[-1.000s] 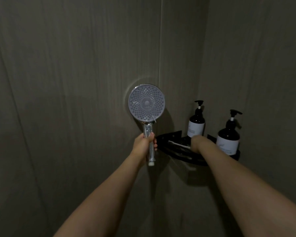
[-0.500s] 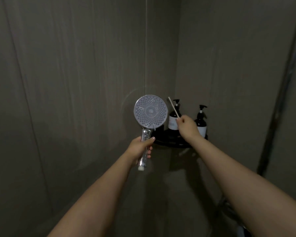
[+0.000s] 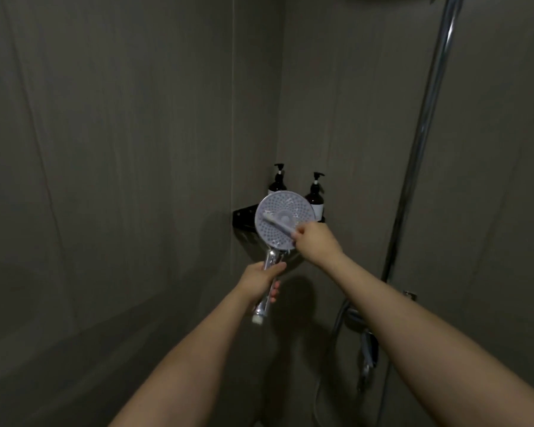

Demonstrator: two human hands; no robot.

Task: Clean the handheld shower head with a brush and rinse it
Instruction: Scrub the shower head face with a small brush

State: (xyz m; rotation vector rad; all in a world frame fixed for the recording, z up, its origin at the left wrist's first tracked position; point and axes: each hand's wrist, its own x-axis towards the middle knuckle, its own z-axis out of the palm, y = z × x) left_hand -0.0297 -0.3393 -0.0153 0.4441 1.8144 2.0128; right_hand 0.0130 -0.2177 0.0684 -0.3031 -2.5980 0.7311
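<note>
While the left hand (image 3: 261, 277) grips the shower head (image 3: 285, 220) by its handle | right hand (image 3: 316, 240) pinches the brush (image 3: 278, 223), bristles on the far-left faceplate | risk: hard strokes twist the wet handle loose.

Dim grey tiled walls (image 3: 121, 149) meet at a corner, where a black corner shelf (image 3: 244, 217) carries two dark pump bottles (image 3: 316, 197); a chrome vertical pipe (image 3: 426, 124) stands right.
</note>
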